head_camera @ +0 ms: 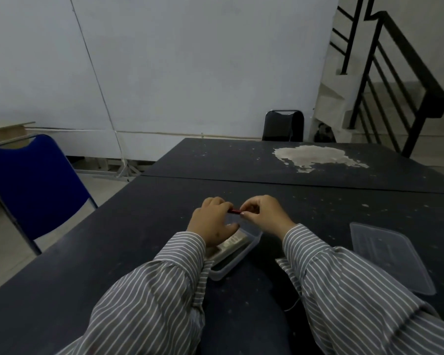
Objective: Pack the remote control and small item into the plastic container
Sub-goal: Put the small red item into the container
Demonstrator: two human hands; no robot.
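Observation:
A clear plastic container (244, 254) lies on the dark table, partly under my left wrist. Inside it rests a pale remote control (232, 243), its near end hidden by my sleeve. Just above the container's far end, a small red item (234, 211) is pinched between both hands. My left hand (212, 220) grips its left end with the fingertips, and my right hand (264, 213) grips its right end between thumb and forefinger.
The container's clear lid (387, 254) lies flat to the right on the table (113, 252). A blue chair (34, 185) stands at the table's left side, a black chair (282, 125) at the far end. A pale worn patch (315, 155) marks the far tabletop.

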